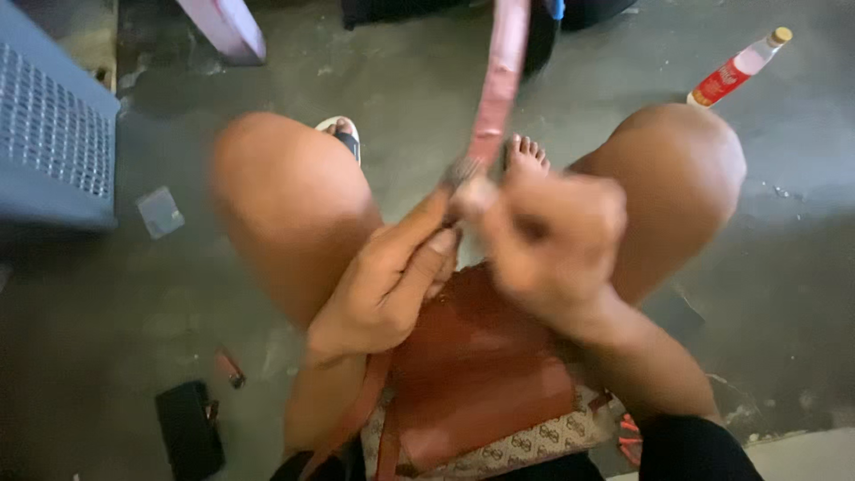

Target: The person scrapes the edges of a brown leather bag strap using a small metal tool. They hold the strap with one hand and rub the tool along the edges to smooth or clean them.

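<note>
Looking down from the head cam, both hands meet over the lap, right above a reddish-brown bag (472, 374) that sits across the thighs. The left hand (383, 289) is closed with thumb and forefinger pinching the near end of a pink strap (499, 80) — the strap runs up and away toward the top edge of the frame, where it's cut off, so I can't see what it's attached to. My guess is it's held taut like that so the end stays put while the other hand works on it. There's a small dark metal bit (461, 169) right at the pinch point, maybe a buckle, too blurry to call.

The right hand (552, 240) is curled in against the same spot, but it's smeared with motion — I can't tell whether it's actually gripping anything or just touching.

The bag's lower part has a patterned beige panel and goes out of frame at the bottom. On the floor (784, 267): a bottle (739, 67) with a red label at the top right corner, a black case (189, 429) at bottom left, and a grey crate (53, 134) at the left edge.
</note>
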